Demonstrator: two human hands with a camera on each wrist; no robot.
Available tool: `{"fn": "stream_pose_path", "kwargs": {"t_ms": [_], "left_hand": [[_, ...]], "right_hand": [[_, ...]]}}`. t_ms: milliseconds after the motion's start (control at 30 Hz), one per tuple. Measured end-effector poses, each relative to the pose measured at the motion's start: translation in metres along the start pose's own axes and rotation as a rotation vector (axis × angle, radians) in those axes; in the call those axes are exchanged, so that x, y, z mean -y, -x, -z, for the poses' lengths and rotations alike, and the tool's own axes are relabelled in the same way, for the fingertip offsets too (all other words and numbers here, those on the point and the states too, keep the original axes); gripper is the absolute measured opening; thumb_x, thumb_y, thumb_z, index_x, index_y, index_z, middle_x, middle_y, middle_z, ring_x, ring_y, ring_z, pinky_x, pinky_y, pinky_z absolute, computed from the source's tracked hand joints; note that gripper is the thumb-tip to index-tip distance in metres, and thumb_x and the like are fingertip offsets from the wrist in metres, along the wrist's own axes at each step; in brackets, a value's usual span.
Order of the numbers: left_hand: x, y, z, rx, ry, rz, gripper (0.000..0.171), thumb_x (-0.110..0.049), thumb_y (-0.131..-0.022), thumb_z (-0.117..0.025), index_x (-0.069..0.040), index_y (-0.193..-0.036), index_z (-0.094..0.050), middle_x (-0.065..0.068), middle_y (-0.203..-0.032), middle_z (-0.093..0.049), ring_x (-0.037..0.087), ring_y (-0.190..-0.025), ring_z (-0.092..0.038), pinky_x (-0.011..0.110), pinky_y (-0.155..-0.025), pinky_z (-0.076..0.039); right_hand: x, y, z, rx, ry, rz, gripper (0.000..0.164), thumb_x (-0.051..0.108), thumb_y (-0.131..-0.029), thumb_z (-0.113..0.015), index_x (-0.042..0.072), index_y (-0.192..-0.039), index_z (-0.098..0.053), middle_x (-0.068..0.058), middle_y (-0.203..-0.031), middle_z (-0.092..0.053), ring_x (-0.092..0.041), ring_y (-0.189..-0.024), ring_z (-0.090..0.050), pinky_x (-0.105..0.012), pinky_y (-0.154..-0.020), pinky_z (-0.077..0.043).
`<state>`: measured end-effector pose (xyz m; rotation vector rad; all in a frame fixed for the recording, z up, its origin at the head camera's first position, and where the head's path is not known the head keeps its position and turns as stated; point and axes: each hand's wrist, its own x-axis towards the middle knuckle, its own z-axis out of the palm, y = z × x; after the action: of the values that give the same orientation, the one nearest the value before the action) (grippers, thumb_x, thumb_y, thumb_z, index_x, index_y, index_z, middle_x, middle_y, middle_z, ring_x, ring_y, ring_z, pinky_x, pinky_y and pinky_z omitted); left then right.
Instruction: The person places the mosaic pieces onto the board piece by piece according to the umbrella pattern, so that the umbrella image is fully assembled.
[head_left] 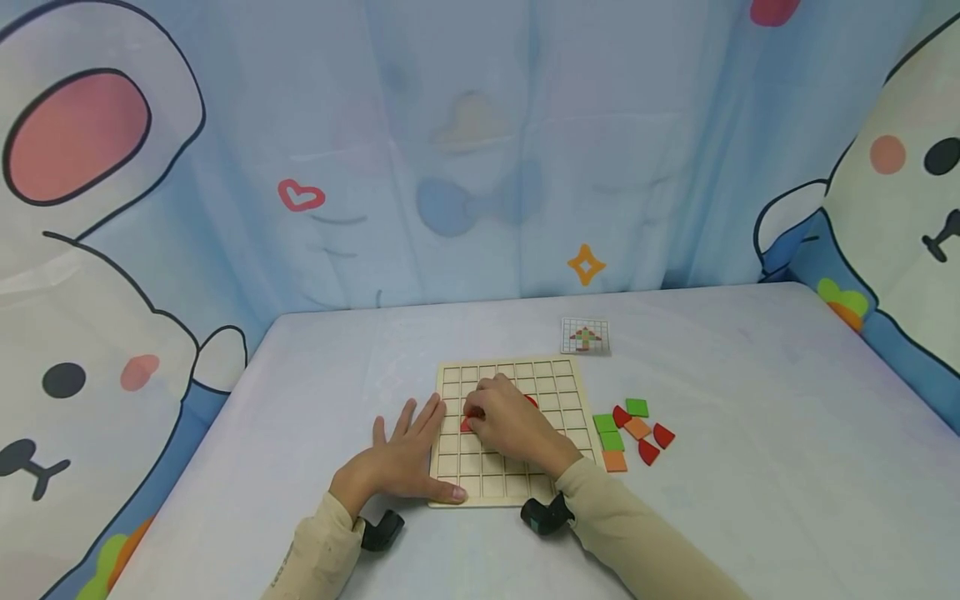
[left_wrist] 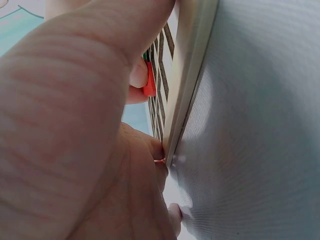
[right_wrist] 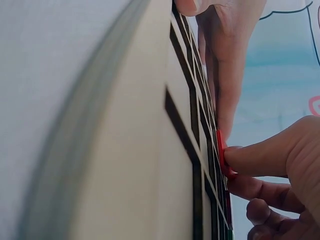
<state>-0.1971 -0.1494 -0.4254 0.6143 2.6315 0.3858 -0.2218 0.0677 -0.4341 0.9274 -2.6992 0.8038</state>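
A wooden grid board (head_left: 480, 490) lies flat on the table. My left hand (head_left: 401, 461) rests along its left side, fingers spread and straight, thumb on the front left corner. Over the board, my right hand (head_left: 517, 421) pinches a small red piece (right_wrist: 221, 152) between thumb and fingertip, low against the grid. The red piece (left_wrist: 150, 80) also shows at the fingertips in the left wrist view; its full shape is hidden. Another red piece (head_left: 532, 401) with a rounded edge sits on the board, partly behind the right hand. A bit of green shows behind the fingertips in the left wrist view.
Right of the board lie loose green squares (head_left: 637, 407), orange squares (head_left: 615, 462) and red quarter-round pieces (head_left: 663, 435). Behind the board is a small pattern card (head_left: 585, 336) with a coloured figure on a grid. A patterned blue curtain (head_left: 480, 167) hangs behind the table.
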Motion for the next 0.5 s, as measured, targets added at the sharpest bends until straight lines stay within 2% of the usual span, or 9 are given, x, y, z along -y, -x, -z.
{"fn": "stream_pose_path", "kwargs": {"t_ms": [333,500], "left_hand": [[-0.001,0.001,0.001,-0.002,0.003,-0.001,0.130,-0.069,-0.086,-0.080,-0.009,-0.173,-0.005,0.004,-0.180,0.006,0.039,-0.163,0.007,0.078,-0.119,0.001],[0.000,0.001,0.000,-0.010,0.000,-0.006,0.130,-0.069,-0.086,-0.080,-0.009,-0.173,-0.005,0.006,-0.180,0.005,0.039,-0.163,0.007,0.078,-0.119,0.001]], "right_hand": [[0.000,0.000,0.002,-0.009,0.011,0.032,0.017,0.001,-0.092,-0.079,0.012,-0.080,-0.074,0.005,-0.082,-0.063,-0.016,-0.080,-0.049,-0.032,-0.072,-0.046],[-0.003,-0.002,0.013,-0.002,-0.042,-0.009,0.016,0.002,-0.093,-0.079,0.012,-0.081,-0.075,0.007,-0.080,-0.064,-0.016,-0.083,-0.052,-0.034,-0.075,-0.049]]}}
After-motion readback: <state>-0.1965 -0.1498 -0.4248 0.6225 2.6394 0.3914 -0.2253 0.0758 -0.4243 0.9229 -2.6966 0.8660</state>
